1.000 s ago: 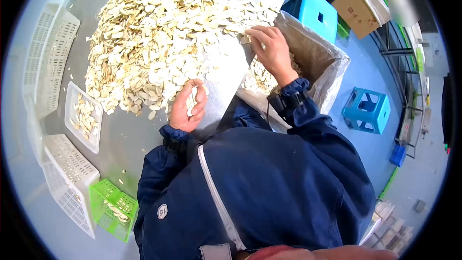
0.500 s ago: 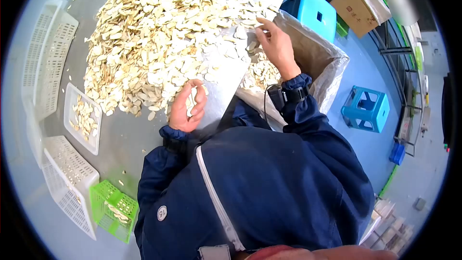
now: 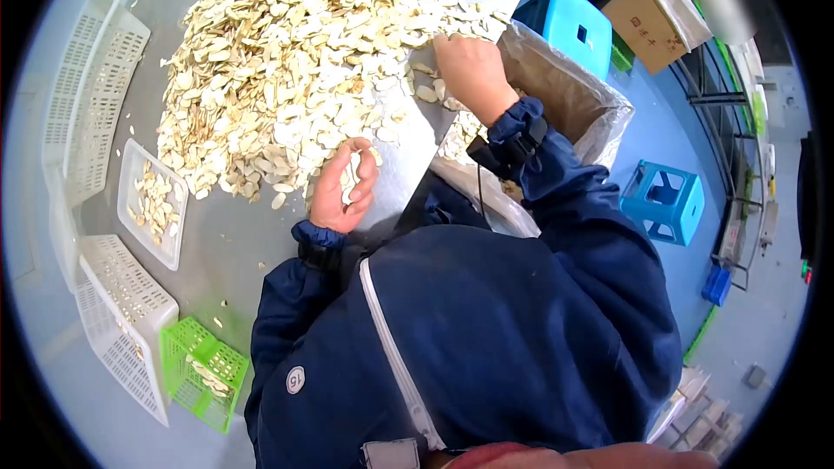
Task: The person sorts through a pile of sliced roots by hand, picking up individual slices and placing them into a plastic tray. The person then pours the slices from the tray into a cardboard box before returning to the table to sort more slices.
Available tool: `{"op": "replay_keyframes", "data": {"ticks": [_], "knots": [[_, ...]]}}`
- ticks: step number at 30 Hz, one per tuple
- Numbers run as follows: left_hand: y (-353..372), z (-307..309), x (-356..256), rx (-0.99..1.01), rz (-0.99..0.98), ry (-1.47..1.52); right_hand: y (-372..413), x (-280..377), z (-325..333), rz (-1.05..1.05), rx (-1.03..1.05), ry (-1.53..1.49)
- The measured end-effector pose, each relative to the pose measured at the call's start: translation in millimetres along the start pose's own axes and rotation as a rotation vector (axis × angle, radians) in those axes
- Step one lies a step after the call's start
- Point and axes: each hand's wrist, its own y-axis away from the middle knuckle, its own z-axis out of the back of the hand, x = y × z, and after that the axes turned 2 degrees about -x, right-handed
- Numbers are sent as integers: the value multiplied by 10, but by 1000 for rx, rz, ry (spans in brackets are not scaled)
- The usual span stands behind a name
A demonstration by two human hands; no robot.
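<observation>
A large heap of pale dried slices [image 3: 287,61] covers much of the metal table [image 3: 234,252]. At the heap's near edge, my left hand [image 3: 345,187] is curled round a few pale slices. My right hand [image 3: 473,69] is over the table's right edge, back upward, with its fingers bent down onto scattered slices; what its fingertips hold, if anything, is hidden. Below and right of it stands a lined box [image 3: 599,122] with more slices inside, partly covered by my right forearm.
At the left are a shallow white tray [image 3: 178,247] of slices, white perforated baskets [image 3: 109,104] and a green basket [image 3: 204,365]. Blue stools [image 3: 578,30] and a cardboard box [image 3: 647,22] stand at the upper right, another blue stool [image 3: 665,200] on the floor.
My right hand has moved left from above the box's edge onto the slices, and its fingers have bent down. My left hand stays nearly in place, still holding slices.
</observation>
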Motion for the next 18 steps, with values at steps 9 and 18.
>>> {"op": "replay_keyframes", "data": {"ticks": [9, 18], "knots": [[6, 30, -5, 7, 8, 12, -36, -40, 41, 94, -32, 68], [-33, 76, 21, 54, 9, -52, 184, -211, 406, -317, 56, -643]]}}
